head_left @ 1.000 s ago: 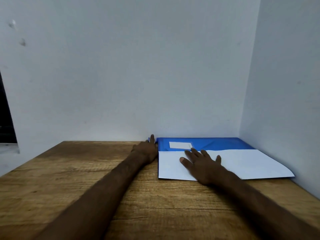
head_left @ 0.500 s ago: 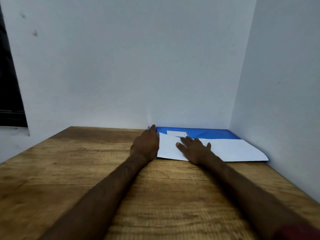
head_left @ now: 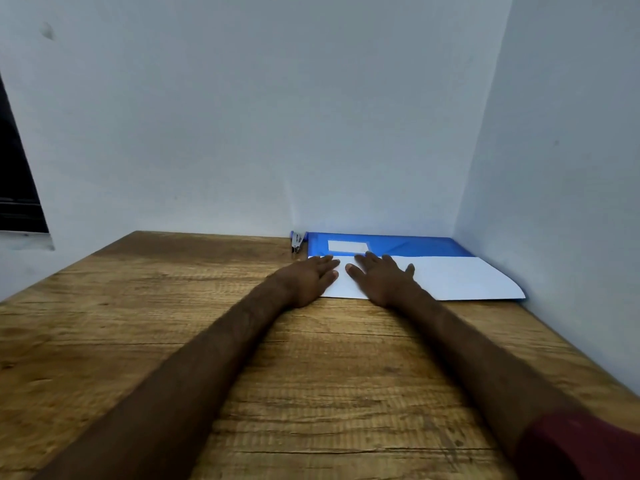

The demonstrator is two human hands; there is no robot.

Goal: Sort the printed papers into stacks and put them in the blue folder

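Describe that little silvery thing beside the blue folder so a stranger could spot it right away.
On the wooden table, find the flat blue plastic folder in the far right corner. Just off the folder's far left corner sits the small silvery metal tool, seemingly a stapler. It alone is shiny metal; its neighbours are blue plastic and white paper.

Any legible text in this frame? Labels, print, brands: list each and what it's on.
No text can be read.
White label on the blue folder: looks blank, or is too blurred to tell.
Top sheet of paper: plain white, no print visible.
Stapler: too small to show any brand.
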